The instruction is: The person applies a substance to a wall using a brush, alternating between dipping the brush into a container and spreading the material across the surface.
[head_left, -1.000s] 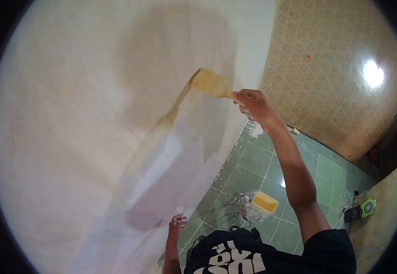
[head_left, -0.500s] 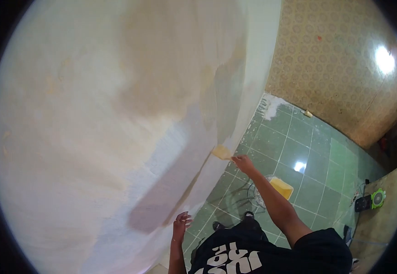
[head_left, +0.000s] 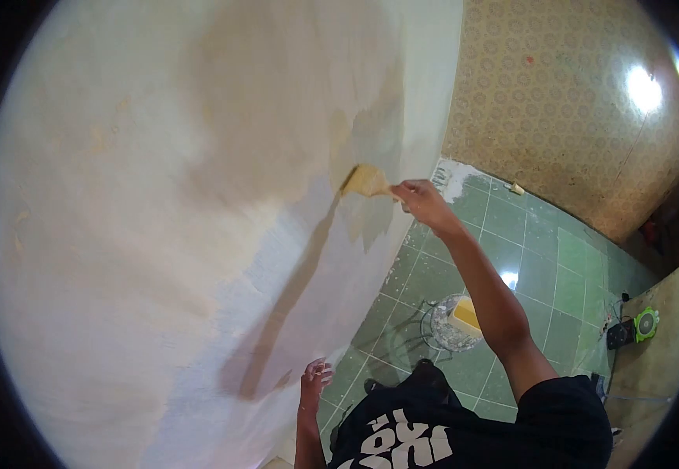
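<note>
My right hand is wrapped round the handle of a wide, yellowish paintbrush. The brush head lies at the pale wall, over a darker damp-looking patch, and casts a long shadow down to the lower left. My left hand hangs low beside the wall, its fingers loosely curled and apart, with whitish smears on them and nothing held. Below my right forearm, a yellow rectangular tub rests on a round, white-spattered stool.
Green floor tiles run along the wall, with white splashes in the far corner. A small yellowish object lies by the patterned wall. At the right stands a black and green round device, possibly a speaker.
My right hand has moved the paintbrush up along the wall, away from the floor edge. My left hand stays nearly where it was. The view has shifted slightly.
</note>
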The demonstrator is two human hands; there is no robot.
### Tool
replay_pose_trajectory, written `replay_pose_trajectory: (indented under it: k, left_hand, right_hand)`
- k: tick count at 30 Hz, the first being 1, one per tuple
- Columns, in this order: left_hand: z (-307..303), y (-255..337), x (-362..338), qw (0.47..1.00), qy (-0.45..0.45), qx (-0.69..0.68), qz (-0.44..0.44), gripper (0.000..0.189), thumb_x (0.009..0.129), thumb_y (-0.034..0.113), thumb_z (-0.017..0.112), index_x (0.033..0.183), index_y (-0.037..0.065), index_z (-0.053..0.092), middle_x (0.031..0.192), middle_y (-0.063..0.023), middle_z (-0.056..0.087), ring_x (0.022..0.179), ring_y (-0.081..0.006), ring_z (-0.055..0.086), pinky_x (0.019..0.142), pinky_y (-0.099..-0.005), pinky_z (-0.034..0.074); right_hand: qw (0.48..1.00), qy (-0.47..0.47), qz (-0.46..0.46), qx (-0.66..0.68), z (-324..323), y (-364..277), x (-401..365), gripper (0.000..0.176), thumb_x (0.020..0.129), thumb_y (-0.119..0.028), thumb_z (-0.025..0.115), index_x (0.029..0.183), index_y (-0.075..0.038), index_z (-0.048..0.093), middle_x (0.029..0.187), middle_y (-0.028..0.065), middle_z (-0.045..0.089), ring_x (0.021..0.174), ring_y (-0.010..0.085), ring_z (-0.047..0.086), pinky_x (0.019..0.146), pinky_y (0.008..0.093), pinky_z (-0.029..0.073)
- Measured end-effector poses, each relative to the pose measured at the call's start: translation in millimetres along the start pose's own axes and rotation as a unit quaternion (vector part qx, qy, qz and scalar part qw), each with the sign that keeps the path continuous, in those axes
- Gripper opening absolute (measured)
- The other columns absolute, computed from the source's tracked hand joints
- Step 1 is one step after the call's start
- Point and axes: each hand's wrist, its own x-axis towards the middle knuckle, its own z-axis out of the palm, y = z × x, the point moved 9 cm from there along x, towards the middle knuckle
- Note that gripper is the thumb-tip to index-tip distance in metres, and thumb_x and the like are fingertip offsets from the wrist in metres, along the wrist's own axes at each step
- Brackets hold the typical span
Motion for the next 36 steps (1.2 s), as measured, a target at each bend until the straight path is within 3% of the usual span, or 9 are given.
replay_pose_trajectory:
  k: [3, 8, 16, 20, 22, 25, 27, 33, 36]
  left_hand:
    - [4.4, 2.1, -1.5, 1.000, -0.006, -0.004, 0.011, 0.052, 0.098, 0.041, 0.057, 0.136, 0.006, 0.051, 0.124, -0.0160, 0.061, 0.107, -0.0292, 0.065, 0.089, -0.0428, 0.053]
    - [5.6, -8.0, -2.1, 1.000, 0.014, 0.017, -0.017, 0.052, 0.098, 0.041, 0.057, 0.136, 0.006, 0.051, 0.122, -0.0156, 0.062, 0.107, -0.0280, 0.065, 0.089, -0.0430, 0.053]
    - [28.2, -3.9, 2.0, 0.995, 0.077, 0.032, -0.060, 0.043, 0.100, 0.033, 0.055, 0.133, 0.005, 0.054, 0.117, -0.0126, 0.067, 0.100, -0.0234, 0.068, 0.083, -0.0377, 0.055]
    - [58.2, 5.2, 9.4, 0.995, 0.080, 0.041, -0.045, 0.044, 0.101, 0.035, 0.054, 0.133, 0.005, 0.054, 0.119, -0.0127, 0.066, 0.099, -0.0230, 0.068, 0.082, -0.0364, 0.054]
    - [65.7, 20.0, 17.9, 0.996, 0.075, 0.038, -0.019, 0.044, 0.101, 0.036, 0.054, 0.133, 0.005, 0.054, 0.120, -0.0127, 0.066, 0.099, -0.0229, 0.068, 0.082, -0.0359, 0.054]
    - [81.3, 26.8, 22.7, 0.995, 0.094, 0.014, -0.013, 0.046, 0.102, 0.038, 0.053, 0.134, 0.005, 0.054, 0.120, -0.0128, 0.065, 0.100, -0.0226, 0.067, 0.082, -0.0358, 0.054]
    - [86.1, 32.4, 21.3, 0.992, 0.121, 0.025, -0.014, 0.048, 0.101, 0.039, 0.053, 0.135, 0.005, 0.053, 0.120, -0.0126, 0.065, 0.101, -0.0221, 0.066, 0.083, -0.0363, 0.054]
    - [103.3, 27.9, 29.6, 0.992, 0.124, 0.019, -0.033, 0.054, 0.100, 0.045, 0.052, 0.137, 0.005, 0.052, 0.120, -0.0122, 0.063, 0.104, -0.0226, 0.064, 0.086, -0.0354, 0.052]
    - [104.2, 19.9, 34.5, 0.991, 0.121, 0.022, -0.049, 0.054, 0.100, 0.046, 0.053, 0.137, 0.006, 0.053, 0.121, -0.0123, 0.062, 0.105, -0.0225, 0.064, 0.087, -0.0363, 0.051]
  right_hand:
    - [1.000, 0.016, -0.010, -0.002, -18.2, -16.5, -5.2, 0.039, 0.092, -0.034, 0.062, 0.079, 0.003, 0.066, 0.063, 0.0020, 0.048, 0.060, 0.0106, 0.047, 0.056, 0.0297, 0.038]
    - [0.993, -0.011, 0.024, 0.118, -0.8, 33.5, -5.3, 0.038, 0.097, -0.038, 0.060, 0.084, -0.003, 0.067, 0.063, -0.0026, 0.047, 0.057, 0.0067, 0.043, 0.053, 0.0250, 0.035]
    - [0.978, -0.069, 0.094, 0.175, 125.8, 267.2, 8.5, 0.036, 0.099, -0.041, 0.057, 0.086, -0.008, 0.065, 0.064, -0.0044, 0.050, 0.052, 0.0052, 0.044, 0.047, 0.0245, 0.036]
    - [0.998, -0.028, 0.019, -0.060, 130.4, 395.4, -17.3, 0.043, 0.094, -0.042, 0.061, 0.082, -0.002, 0.067, 0.067, 0.0079, 0.062, 0.057, 0.0249, 0.059, 0.056, 0.0375, 0.046]
    - [0.985, 0.001, -0.018, -0.169, 125.7, 384.8, -10.9, 0.044, 0.093, -0.041, 0.062, 0.081, 0.001, 0.067, 0.069, 0.0134, 0.066, 0.061, 0.0330, 0.063, 0.060, 0.0424, 0.049]
    - [0.981, -0.086, 0.111, -0.130, 110.3, 377.1, -2.2, 0.044, 0.088, -0.043, 0.063, 0.087, 0.000, 0.071, 0.077, 0.0232, 0.067, 0.074, 0.0465, 0.063, 0.067, 0.0518, 0.050]
    - [0.991, -0.029, 0.027, -0.127, 102.3, 329.8, 18.7, 0.042, 0.090, -0.038, 0.063, 0.083, 0.003, 0.068, 0.070, 0.0214, 0.065, 0.069, 0.0406, 0.065, 0.063, 0.0471, 0.047]
    - [0.998, -0.044, 0.036, -0.022, 42.1, 189.6, 32.4, 0.036, 0.091, -0.033, 0.064, 0.088, 0.003, 0.068, 0.066, 0.0184, 0.063, 0.062, 0.0338, 0.063, 0.060, 0.0427, 0.048]
    - [0.997, -0.034, 0.030, 0.057, 28.8, 160.1, 27.8, 0.033, 0.092, -0.029, 0.065, 0.088, 0.004, 0.066, 0.061, 0.0125, 0.056, 0.054, 0.0201, 0.052, 0.055, 0.0363, 0.043]
